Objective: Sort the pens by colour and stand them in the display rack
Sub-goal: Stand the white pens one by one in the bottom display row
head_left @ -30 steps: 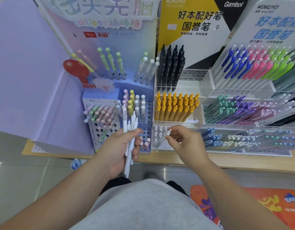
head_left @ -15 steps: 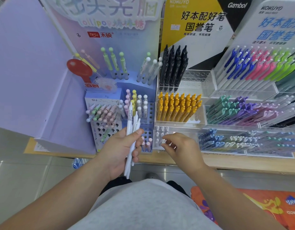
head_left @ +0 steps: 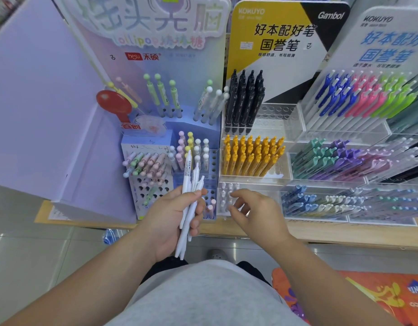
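1. The person's left hand [head_left: 168, 222] grips a bundle of white pens [head_left: 188, 184]. The thumb lies across the barrels and the fingers [head_left: 198, 223] curl round them from the far side.
2. The bundle stands nearly upright. Its clicker ends rise in front of a blue perforated stand [head_left: 213, 161], and its lower ends stick out below the palm.
3. The right hand [head_left: 259, 215] holds nothing. Its fingers are loosely curled and spread, with the tips just in front of the lowest tier of the clear display rack [head_left: 262, 191].
4. In that tier's left corner a few white-topped pens [head_left: 226, 191] stand in their holes. Whether the fingertips touch them cannot be told.
5. The tier above holds a tight block of yellow pens [head_left: 252, 156]. The top tier has a row of black pens [head_left: 245, 102] on its left side, with bare holes to their right.
6. To the right, neighbouring clear racks hold blue, pink and green pens [head_left: 363, 97] on top. Teal and purple ones fill the middle, and pale blue and cream ones sit lowest.
7. The blue stand carries pastel ball-topped pens [head_left: 191, 147]. A white holed block [head_left: 144, 184] just to its left holds more of them, leaning.
8. All the racks sit on a wooden table [head_left: 320, 234]. An orange mat [head_left: 367, 295] lies on the tiled floor at the lower right.
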`<state>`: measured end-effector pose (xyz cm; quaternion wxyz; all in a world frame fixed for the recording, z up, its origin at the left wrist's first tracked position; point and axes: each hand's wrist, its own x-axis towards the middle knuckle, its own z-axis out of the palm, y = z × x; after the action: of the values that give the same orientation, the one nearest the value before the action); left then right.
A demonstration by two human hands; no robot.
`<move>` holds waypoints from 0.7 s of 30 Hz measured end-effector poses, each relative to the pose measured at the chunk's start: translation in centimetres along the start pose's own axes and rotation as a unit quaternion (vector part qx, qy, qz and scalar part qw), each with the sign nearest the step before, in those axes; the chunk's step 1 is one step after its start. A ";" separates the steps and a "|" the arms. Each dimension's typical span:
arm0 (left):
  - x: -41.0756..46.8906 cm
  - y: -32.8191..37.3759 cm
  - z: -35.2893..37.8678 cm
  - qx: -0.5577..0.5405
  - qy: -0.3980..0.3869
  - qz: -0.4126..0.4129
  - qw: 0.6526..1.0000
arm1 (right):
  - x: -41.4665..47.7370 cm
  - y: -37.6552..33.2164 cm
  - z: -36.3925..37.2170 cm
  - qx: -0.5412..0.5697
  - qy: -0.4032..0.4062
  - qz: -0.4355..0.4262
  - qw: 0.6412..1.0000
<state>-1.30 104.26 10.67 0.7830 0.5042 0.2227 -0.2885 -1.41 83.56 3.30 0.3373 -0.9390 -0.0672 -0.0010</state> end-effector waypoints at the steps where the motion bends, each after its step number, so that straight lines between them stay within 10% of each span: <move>1: 0.0 0.0 0.1 0.009 -0.004 0.003 1.000 | 0.2 -0.8 -0.7 0.039 0.004 0.024 0.999; 7: 0.0 0.0 1.5 0.111 -0.022 0.023 0.993 | 1.9 -5.8 -4.9 0.394 -0.079 0.181 0.898; 21: 0.2 -0.4 3.8 0.178 0.035 0.042 0.982 | 1.5 -5.4 -6.8 0.406 -0.062 0.260 0.874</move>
<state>-1.21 100.59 11.70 0.6836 0.6544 0.1733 -0.2729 -0.29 83.61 12.04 0.6722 -0.7010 0.1644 0.1724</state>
